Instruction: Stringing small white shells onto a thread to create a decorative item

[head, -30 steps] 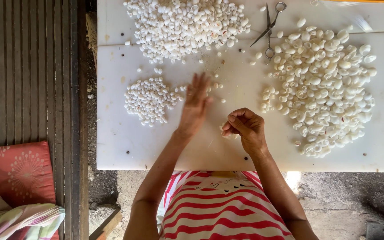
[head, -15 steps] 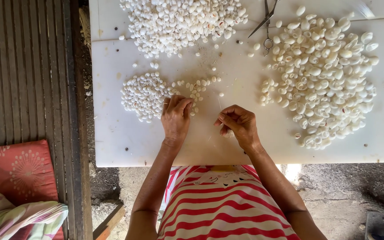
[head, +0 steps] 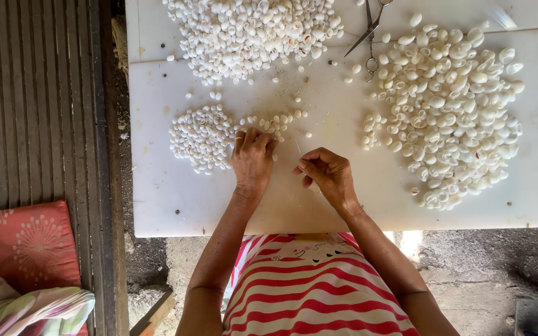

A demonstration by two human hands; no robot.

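Small shells (head: 202,137): heaped on white board (head: 319,199), mid-left, with loose trail (head: 276,121) running right from heap. Left hand (head: 252,155): palm down, fingers curled over near end of trail, touching shells there; whether any lie gripped beneath, cannot tell. Right hand (head: 327,176): just right of left, fingertips pinched together, seemingly on thin strand, too fine to make out. Step judged: picking one small shell from trail. Best done by taking a single shell at fingertips, heap left undisturbed, pinch on right held steady. Medium shells (head: 253,34): top of board, well apart. Large shells (head: 453,115): right side, broad spread. Scissors (head: 370,34): top, between the two bigger piles. Red cushion (head: 23,242): lower left, off board.
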